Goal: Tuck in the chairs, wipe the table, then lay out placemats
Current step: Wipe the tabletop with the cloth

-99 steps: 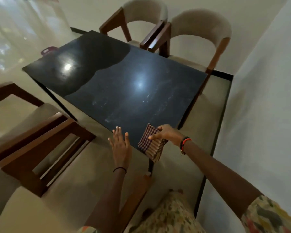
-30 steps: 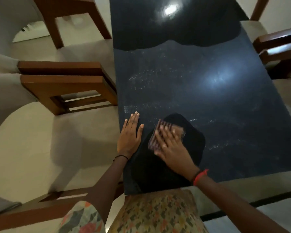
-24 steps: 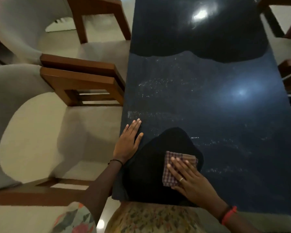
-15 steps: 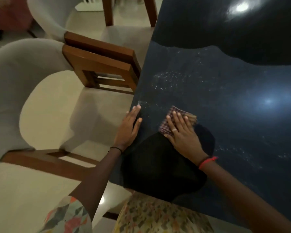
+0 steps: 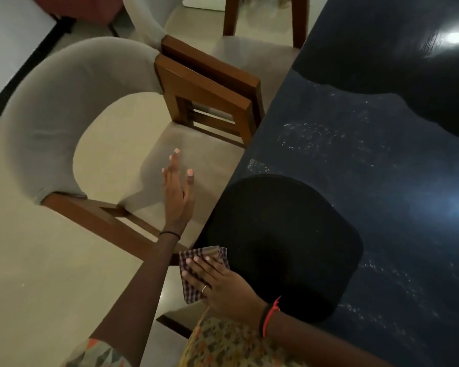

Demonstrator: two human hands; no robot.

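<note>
Wiping is the step in hand. My right hand (image 5: pixel 223 284) presses the checked cloth (image 5: pixel 191 294) under flat, spread fingers (image 5: pixel 196 263) at the near left edge of the counter (image 5: pixel 355 181), where part of the cloth seems to hang over the side. My left hand (image 5: pixel 176 197) hovers off the counter, ahead and left of those fingers, above the seat of the nearest chair (image 5: pixel 51 115). Its fingers are straight and hold nothing.

Ahead and right of the cloth, pale specks (image 5: pixel 310 136) dot the dark top, so I judge most of the surface unwiped. The next move calls for pushing the cloth forward and right across those specks, kept flat so it neither bunches nor slips off the edge. The chair stands close against the counter's side, but I cannot tell whether it is fully tucked. No placemats show.
</note>
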